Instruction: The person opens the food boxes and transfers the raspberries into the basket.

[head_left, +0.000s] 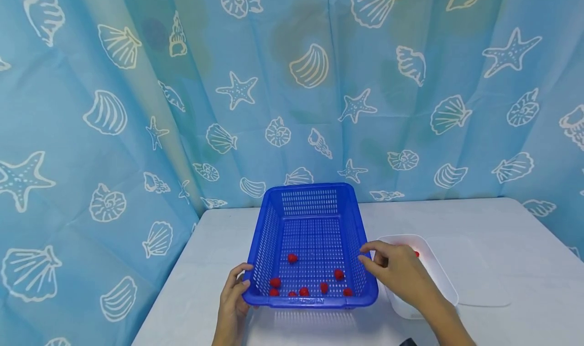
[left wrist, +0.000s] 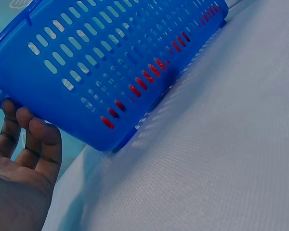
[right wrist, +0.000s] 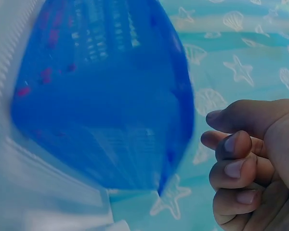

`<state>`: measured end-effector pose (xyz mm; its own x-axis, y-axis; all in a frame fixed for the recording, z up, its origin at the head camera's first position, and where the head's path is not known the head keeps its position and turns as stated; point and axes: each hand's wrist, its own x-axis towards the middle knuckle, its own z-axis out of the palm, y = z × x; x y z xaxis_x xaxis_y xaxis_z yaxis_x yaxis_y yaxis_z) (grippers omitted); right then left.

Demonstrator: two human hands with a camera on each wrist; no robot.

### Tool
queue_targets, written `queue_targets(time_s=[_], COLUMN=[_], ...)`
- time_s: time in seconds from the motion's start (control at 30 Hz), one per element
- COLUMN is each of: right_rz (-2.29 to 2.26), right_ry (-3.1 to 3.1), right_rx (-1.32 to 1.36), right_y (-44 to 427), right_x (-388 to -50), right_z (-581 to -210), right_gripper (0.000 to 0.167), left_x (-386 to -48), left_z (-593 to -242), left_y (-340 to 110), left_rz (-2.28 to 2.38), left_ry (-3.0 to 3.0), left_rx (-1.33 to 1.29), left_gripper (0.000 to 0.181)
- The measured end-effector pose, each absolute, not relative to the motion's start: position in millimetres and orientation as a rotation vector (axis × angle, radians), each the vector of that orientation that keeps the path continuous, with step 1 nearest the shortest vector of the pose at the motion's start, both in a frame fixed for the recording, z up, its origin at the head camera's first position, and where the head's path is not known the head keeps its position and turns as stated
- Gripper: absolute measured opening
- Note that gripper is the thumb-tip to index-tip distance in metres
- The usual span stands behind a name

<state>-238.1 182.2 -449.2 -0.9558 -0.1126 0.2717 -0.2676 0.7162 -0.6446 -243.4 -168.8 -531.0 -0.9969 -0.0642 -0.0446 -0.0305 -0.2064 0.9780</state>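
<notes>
A blue plastic basket (head_left: 310, 301) with slotted walls is at the middle of the table in the head view. Several small, red, roundish pieces (head_left: 338, 274) lie in it, mostly towards the near side; their exact kind is unclear. My left hand (head_left: 234, 298) grips the basket's near left corner by the rim, seen also in the left wrist view (left wrist: 26, 159). Over the right rim hovers my right hand (head_left: 403, 275), thumb and index finger apart and nothing between them. The right wrist view shows that hand's fingers (right wrist: 233, 168) loosely bent, beside the blurred basket.
A white tub (head_left: 440, 277) stands right of the basket, partly behind my right forearm, with a bit of red showing inside. A pale flat piece, perhaps a lid (head_left: 485, 304), lies farther right. Behind the white table (head_left: 219, 234) hangs a blue seashell curtain (head_left: 274, 82).
</notes>
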Motion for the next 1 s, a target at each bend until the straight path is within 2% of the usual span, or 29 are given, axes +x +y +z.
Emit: queue_targets(time_s=[0.37, 0.73, 1.0], right_rz=[0.907, 0.885, 0.849], right_ry=[-2.722, -2.886, -2.928], right_rx=[0.058, -0.054, -0.121], right_y=[233.2, 246.8, 254.2], right_x=[-246.6, -263.7, -268.6], right_z=[-450.6, -471.6, -483.6], right_gripper=[0.026, 0.037, 0.030], left_x=[-243.4, -241.4, -241.9], left_z=[-528.0, -529.5, -529.0], left_y=[-166.8, -167.6, -167.4], left_rz=[-2.405, -2.420, -2.417], left_ry=[-1.977, -1.963, -1.971], left_rx=[0.128, 0.137, 0.117], left_gripper=[0.041, 0.040, 0.041])
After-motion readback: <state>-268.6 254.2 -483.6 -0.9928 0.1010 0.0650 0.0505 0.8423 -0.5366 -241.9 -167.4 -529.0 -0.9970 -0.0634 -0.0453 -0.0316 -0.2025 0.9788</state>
